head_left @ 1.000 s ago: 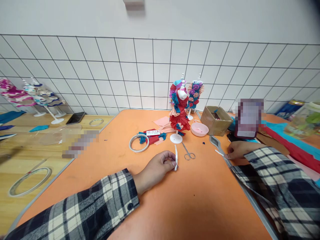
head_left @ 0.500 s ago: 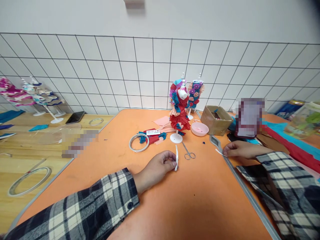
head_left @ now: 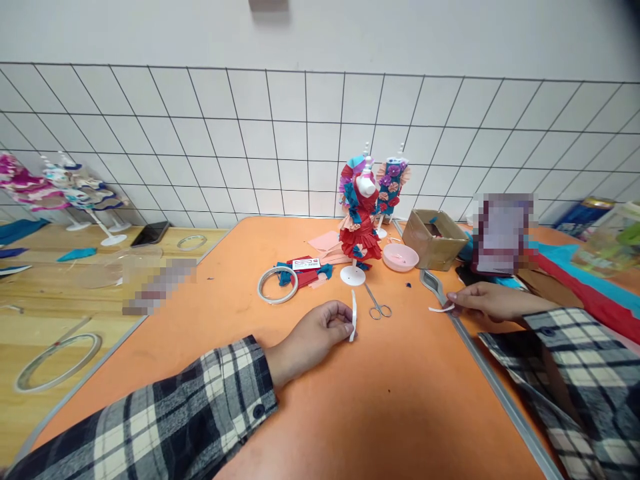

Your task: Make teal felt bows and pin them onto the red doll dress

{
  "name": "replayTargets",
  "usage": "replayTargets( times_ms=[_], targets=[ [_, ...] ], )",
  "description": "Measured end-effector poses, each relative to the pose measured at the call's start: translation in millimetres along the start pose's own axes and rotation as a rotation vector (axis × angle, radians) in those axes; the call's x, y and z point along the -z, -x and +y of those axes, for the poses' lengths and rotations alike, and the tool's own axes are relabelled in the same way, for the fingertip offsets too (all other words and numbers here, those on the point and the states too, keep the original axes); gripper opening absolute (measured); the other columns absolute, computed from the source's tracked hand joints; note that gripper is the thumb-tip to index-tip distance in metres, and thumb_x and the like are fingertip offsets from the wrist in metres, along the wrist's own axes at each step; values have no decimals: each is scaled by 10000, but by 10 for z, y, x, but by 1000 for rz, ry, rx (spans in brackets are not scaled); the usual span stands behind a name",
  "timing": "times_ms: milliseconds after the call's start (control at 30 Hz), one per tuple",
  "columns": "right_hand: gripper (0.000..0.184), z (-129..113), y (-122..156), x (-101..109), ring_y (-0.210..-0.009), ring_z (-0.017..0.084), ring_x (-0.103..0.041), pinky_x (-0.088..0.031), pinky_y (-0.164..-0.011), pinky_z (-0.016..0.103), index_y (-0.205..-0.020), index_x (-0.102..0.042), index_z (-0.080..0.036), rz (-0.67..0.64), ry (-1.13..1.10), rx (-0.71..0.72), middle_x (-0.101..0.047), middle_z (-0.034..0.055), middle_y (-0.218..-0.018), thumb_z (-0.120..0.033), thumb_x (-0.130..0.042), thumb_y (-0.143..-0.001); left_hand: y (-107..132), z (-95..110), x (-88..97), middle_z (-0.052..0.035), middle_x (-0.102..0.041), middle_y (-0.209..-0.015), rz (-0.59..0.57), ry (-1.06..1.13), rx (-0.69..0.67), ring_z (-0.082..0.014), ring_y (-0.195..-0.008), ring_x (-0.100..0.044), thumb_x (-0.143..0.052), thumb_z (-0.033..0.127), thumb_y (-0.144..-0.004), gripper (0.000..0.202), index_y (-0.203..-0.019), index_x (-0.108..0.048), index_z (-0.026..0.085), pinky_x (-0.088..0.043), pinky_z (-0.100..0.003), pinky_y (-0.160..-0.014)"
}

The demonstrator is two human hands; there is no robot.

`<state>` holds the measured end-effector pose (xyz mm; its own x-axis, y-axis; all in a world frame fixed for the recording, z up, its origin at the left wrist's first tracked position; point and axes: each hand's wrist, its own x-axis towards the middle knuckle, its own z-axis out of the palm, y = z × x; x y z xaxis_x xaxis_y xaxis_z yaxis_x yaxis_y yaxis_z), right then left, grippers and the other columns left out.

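Observation:
My left hand (head_left: pixel 320 333) rests low over the orange tabletop (head_left: pixel 320 427), its thumb and fingers pinching a short white tape strip (head_left: pixel 354 313) that stands nearly upright. My right hand (head_left: pixel 477 301) pinches a thin curled white paper strip (head_left: pixel 440 309) at the grey table edge. Beside that strip lies a grey-handled tool (head_left: pixel 433 287), partly hidden near the fingers. Small scissors (head_left: pixel 379 307) lie just right of the tape strip. Behind them a small dress form (head_left: pixel 361 230) wears a ruffled red and blue crepe-paper dress on a white base.
A tape roll (head_left: pixel 260 293) lies at left by folded red, blue and pink paper (head_left: pixel 327 241). Farther right are a pink bowl (head_left: pixel 400 257), a cardboard box (head_left: pixel 443 250) and a blurred phone-like object (head_left: pixel 503 233). A second dress form (head_left: pixel 393 183) stands behind.
My right hand has shifted slightly right, and the thin strip in it now lies more level. My left hand holds still with its tape strip.

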<state>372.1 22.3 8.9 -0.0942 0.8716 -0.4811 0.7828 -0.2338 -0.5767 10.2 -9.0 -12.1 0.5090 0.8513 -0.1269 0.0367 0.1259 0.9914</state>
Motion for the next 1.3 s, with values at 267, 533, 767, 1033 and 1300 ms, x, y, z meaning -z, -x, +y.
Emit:
replayTargets(
  times_ms=[267,533,767,1033,1300],
  targets=[
    [317,209,-224,-55,-696,177,-592,-471,-635,267,-735,-634,-194,171,15,200,-657,33,-723,-477,-678,-599,4,42,-14,11,-584,-714,7,-7,13,-116,-676,-518,-584,153,-746,101,-836,-541,142,-387,-249,-680],
    [86,196,-297,-66,-647,164,-576,-437,-597,257,-643,-602,-190,222,242,118,-643,12,-656,-274,-596,-632,16,63,-20,11,-587,-711,8,-15,25,-114,-677,-521,-579,130,-743,93,-830,-548,139,-390,-245,-680],
    [55,48,-265,-129,-648,190,-590,-394,-551,265,-633,-642,-205,279,364,21,-661,13,-637,-248,-608,-627,6,47,-23,18,-587,-688,9,20,21,-109,-652,-517,-592,144,-732,94,-815,-547,147,-381,-236,-647],
    [305,288,-146,-139,-838,225,-610,-468,-746,296,-870,-687,-187,224,267,250,-695,55,-888,-440,-535,-793,7,29,-24,15,-587,-689,-2,33,20,-110,-655,-521,-613,162,-726,113,-812,-541,146,-387,-244,-660],
    [333,189,35,-100,-948,258,-597,-463,-851,363,-874,-746,-265,261,428,340,-668,61,-999,-429,-456,-874,13,79,-25,24,-578,-703,-11,37,58,-112,-676,-522,-634,165,-719,131,-810,-541,156,-379,-246,-676]
  ],
)
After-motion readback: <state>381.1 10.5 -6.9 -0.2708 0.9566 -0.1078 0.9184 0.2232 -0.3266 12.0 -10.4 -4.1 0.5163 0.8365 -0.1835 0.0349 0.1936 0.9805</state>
